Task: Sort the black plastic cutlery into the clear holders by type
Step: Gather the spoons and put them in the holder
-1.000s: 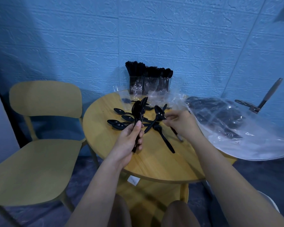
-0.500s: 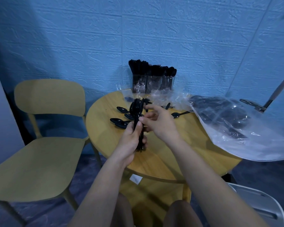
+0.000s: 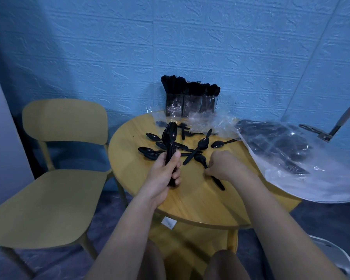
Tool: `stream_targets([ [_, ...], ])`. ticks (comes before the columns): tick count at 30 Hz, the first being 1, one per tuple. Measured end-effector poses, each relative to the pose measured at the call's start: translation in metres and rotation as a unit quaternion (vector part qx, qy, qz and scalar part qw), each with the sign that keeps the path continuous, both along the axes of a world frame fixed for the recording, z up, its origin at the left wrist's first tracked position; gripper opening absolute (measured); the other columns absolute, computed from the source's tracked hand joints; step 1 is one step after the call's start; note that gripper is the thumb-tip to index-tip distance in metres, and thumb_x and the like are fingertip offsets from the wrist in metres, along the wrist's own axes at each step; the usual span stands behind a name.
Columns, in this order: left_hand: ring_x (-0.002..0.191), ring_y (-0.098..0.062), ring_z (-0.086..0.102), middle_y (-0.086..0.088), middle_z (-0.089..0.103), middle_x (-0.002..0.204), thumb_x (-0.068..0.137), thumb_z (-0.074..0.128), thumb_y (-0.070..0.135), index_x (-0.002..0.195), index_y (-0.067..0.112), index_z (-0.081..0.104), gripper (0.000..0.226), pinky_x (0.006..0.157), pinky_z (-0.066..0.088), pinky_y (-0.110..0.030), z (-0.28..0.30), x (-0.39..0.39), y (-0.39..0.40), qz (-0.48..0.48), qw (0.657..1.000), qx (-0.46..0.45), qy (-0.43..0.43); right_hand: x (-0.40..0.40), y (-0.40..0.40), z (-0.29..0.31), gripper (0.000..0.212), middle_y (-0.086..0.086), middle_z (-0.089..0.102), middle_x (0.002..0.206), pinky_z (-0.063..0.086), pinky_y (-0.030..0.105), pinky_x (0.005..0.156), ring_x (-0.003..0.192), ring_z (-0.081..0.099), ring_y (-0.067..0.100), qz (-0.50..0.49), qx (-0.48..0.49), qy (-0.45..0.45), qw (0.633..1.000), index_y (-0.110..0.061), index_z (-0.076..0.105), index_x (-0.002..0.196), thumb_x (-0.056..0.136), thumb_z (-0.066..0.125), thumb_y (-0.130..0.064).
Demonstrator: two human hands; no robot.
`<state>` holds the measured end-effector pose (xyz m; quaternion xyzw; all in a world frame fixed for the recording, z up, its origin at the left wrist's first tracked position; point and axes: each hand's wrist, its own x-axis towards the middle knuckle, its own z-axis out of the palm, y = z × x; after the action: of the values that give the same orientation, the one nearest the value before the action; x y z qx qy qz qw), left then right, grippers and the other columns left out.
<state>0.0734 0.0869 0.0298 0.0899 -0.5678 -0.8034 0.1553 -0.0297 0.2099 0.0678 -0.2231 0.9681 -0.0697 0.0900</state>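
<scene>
Round wooden table [image 3: 190, 205] under both hands: the right hand [image 3: 222, 166] has left the spoon bundle [image 3: 170, 146] gripped upright in the left hand [image 3: 166, 174]; it now pinches another spoon [image 3: 208, 170] lying beneath it, likely joining the bundle before the holders [image 3: 190, 106] beyond

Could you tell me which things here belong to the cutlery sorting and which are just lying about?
Job:
- spoon stack in left hand
- spoon pinched by right hand
- loose spoons
- clear holders
- bag of cutlery

Lying about:
- yellow chair
- metal tool
</scene>
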Motion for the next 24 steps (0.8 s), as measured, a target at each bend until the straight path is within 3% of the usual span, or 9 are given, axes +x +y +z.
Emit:
stream_targets([
  [4,0.055,-0.009,0.052,0.002,0.056,0.069,0.094,0.054,0.028,0.09,0.014,0.052,0.014,0.053,0.046,-0.025,0.001,0.001,0.0,0.011,1.0,0.024,-0.017,0.002,0.006,0.007,0.02,0.006,0.059,0.09,0.042,0.023,0.057,0.076,0.054,0.017,0.004,-0.054,-0.035,0.998,-0.01,0.061,0.094,0.087,0.063,-0.029],
  [6,0.059,-0.011,0.06,0.0,0.063,0.073,0.094,0.053,0.027,0.097,0.012,0.055,0.016,0.054,0.049,-0.027,0.0,0.0,0.001,0.013,0.999,0.031,-0.013,0.006,0.008,0.013,0.012,0.002,0.059,0.076,0.043,0.024,0.06,0.067,0.052,0.013,0.019,-0.155,-0.066,0.985,-0.013,0.061,0.085,0.087,0.062,-0.024],
  [9,0.073,-0.016,0.069,-0.008,0.067,0.096,0.096,0.05,0.025,0.116,0.005,0.051,0.028,0.056,0.054,-0.026,0.0,-0.002,0.003,0.01,0.999,0.032,-0.001,0.018,-0.001,0.019,0.009,-0.003,0.059,0.065,0.047,0.027,0.065,0.058,0.053,0.008,0.047,-0.286,-0.093,0.953,-0.014,0.061,0.082,0.084,0.063,-0.022],
  [14,0.084,-0.018,0.07,-0.012,0.068,0.105,0.098,0.046,0.031,0.118,0.01,0.053,0.03,0.064,0.057,-0.03,-0.002,-0.007,0.003,0.042,0.999,-0.001,-0.029,0.034,-0.031,0.011,0.015,-0.005,0.056,0.062,0.039,0.011,0.046,0.054,0.052,0.004,0.077,-0.296,-0.071,0.95,-0.015,0.057,0.077,0.087,0.062,-0.025],
  [18,0.061,-0.019,0.068,-0.01,0.066,0.086,0.099,0.042,0.035,0.114,0.009,0.05,0.031,0.053,0.055,-0.032,0.003,-0.01,0.002,0.031,0.999,-0.007,-0.041,0.025,-0.032,0.017,0.011,-0.004,0.057,0.064,0.041,0.014,0.051,0.056,0.051,0.005,0.085,-0.288,-0.079,0.951,-0.017,0.06,0.079,0.089,0.06,-0.021],
  [20,0.047,-0.012,0.053,-0.005,0.056,0.075,0.099,0.042,0.037,0.11,0.007,0.048,0.032,0.043,0.046,-0.027,0.008,-0.015,0.002,0.022,0.997,-0.045,-0.053,0.015,-0.028,0.022,0.013,-0.006,0.061,0.065,0.036,0.01,0.049,0.053,0.05,0.0,0.1,-0.274,-0.068,0.954,-0.019,0.063,0.079,0.091,0.06,-0.022],
  [24,0.04,-0.005,0.032,0.001,0.04,0.065,0.099,0.041,0.037,0.1,0.013,0.046,0.025,0.036,0.029,-0.018,0.03,-0.039,0.004,-0.01,0.997,-0.064,-0.036,-0.015,-0.02,0.035,0.026,-0.003,0.053,0.062,0.038,0.022,0.055,0.053,0.045,0.007,0.051,-0.355,-0.059,0.932,-0.016,0.064,0.084,0.09,0.06,-0.042],
])
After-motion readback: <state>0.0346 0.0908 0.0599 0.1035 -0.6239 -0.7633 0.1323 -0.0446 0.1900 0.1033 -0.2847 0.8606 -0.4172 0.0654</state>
